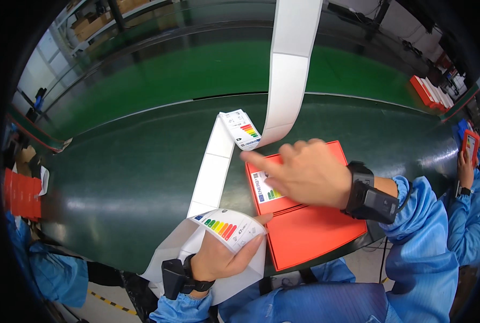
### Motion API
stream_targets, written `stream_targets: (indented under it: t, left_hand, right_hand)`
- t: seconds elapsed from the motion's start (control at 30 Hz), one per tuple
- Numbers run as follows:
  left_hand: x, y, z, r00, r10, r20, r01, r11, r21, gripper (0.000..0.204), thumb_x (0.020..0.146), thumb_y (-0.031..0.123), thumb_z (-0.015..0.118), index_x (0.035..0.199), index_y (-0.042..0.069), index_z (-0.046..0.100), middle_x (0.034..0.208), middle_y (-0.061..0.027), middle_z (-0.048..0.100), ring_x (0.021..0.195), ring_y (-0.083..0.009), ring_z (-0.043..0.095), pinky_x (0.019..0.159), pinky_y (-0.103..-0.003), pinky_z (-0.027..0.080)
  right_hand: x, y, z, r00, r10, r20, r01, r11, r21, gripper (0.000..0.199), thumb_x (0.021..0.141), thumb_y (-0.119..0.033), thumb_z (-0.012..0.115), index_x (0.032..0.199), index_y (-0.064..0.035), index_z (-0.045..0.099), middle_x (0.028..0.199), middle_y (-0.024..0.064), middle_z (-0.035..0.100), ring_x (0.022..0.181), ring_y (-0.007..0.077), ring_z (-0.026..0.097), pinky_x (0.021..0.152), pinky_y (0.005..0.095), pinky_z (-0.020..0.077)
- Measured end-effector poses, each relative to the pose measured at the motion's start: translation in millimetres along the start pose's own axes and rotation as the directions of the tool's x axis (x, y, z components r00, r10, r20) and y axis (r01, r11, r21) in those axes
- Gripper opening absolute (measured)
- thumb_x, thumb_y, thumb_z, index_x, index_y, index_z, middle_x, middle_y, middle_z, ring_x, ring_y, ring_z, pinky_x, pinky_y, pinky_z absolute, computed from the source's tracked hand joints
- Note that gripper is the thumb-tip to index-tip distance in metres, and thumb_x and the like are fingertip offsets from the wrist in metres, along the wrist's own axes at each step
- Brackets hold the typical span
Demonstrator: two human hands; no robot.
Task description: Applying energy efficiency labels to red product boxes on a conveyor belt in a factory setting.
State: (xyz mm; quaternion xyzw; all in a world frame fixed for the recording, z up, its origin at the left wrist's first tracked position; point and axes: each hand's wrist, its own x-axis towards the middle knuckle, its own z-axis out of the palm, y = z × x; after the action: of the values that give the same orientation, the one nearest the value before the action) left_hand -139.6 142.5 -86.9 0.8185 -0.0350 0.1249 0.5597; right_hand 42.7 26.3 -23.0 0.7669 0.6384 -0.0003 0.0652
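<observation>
Two red flat boxes lie side by side at the table's near edge, a far box [334, 153] and a near box [315, 237]. On the far box is a white label with coloured bars [261, 189], partly covered by my right hand [315, 175]. That hand is palm down, its index finger stretched left and the others loosely apart. My left hand [218, 264] grips a similar energy label [224, 226] under its thumb, with one fingertip at the near box's left edge. Pale backing strip [210, 175] runs from this label to a folded label stack [241, 129].
A long white strip [288, 70] rises from the stack past the green belt [197, 75]. Red boxes [22, 194] stand at the far left, with more [431, 92] at the back right. A co-worker's hand [465, 169] holds a red labelled box on the right.
</observation>
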Motion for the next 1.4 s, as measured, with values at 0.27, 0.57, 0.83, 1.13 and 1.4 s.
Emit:
stream_targets:
  t: [0.27, 0.57, 0.83, 1.13, 1.4]
  left_hand:
    - [1, -5, -1, 0.997, 0.043, -0.058, -0.042, 0.999, 0.032, 0.029, 0.080, 0.008, 0.056, 0.108, 0.000, 0.061, 0.086, -0.0083, 0.065, 0.070, -0.0237, 0.058, 0.067, -0.032, 0.043]
    - [-6, -2, -8, 0.998, -0.066, -0.007, 0.066, 0.998, -0.025, 0.023, 0.084, 0.005, 0.052, 0.105, -0.005, 0.054, 0.112, -0.0131, 0.060, 0.091, -0.0167, 0.059, 0.081, -0.028, 0.044]
    - [-35, 36, -3, 0.996, -0.086, -0.020, 0.087, 0.995, 0.038, 0.034, 0.085, 0.005, 0.050, 0.119, -0.002, 0.048, 0.114, -0.0172, 0.052, 0.101, -0.0282, 0.053, 0.088, -0.035, 0.040]
    - [-67, 60, 4, 0.925, -0.367, 0.100, 0.361, 0.761, -0.539, 0.065, 0.074, 0.038, 0.067, 0.120, -0.002, 0.044, 0.112, -0.0120, 0.052, 0.104, -0.0228, 0.051, 0.089, -0.033, 0.039]
    - [-62, 71, 12, 0.815, -0.562, -0.140, 0.165, 0.457, -0.874, 0.046, 0.085, 0.020, 0.043, 0.127, 0.001, 0.039, 0.120, -0.0132, 0.052, 0.111, -0.0236, 0.051, 0.097, -0.041, 0.036]
  right_hand:
    - [5, -2, 48, 0.882, -0.056, -0.468, 0.073, 0.997, 0.020, 0.040, 0.079, -0.021, 0.055, 0.119, -0.0142, 0.051, 0.100, 0.0105, 0.052, 0.097, 0.0250, 0.049, 0.072, 0.0367, 0.0381]
    - [-17, 29, 33, 0.824, 0.011, -0.567, 0.051, 0.994, 0.093, 0.029, 0.075, -0.013, 0.060, 0.103, -0.0067, 0.059, 0.116, 0.0152, 0.050, 0.111, 0.0316, 0.044, 0.084, 0.0399, 0.0403]
    - [-13, -63, 18, 0.934, -0.110, -0.340, 0.355, 0.174, 0.918, 0.038, 0.086, -0.022, 0.058, 0.120, -0.0061, 0.052, 0.119, 0.0129, 0.048, 0.112, 0.0251, 0.045, 0.092, 0.0342, 0.0382]
    - [-24, -87, 17, 0.829, -0.058, -0.557, 0.558, 0.166, 0.813, 0.020, 0.068, -0.006, 0.069, 0.086, -0.0049, 0.060, 0.089, 0.0057, 0.056, 0.086, 0.0246, 0.052, 0.073, 0.0321, 0.0432]
    - [-31, -91, 21, 0.786, 0.028, -0.617, 0.587, 0.278, 0.760, 0.021, 0.067, -0.009, 0.072, 0.086, -0.0051, 0.062, 0.086, 0.0035, 0.056, 0.083, 0.0215, 0.052, 0.071, 0.0309, 0.0429]
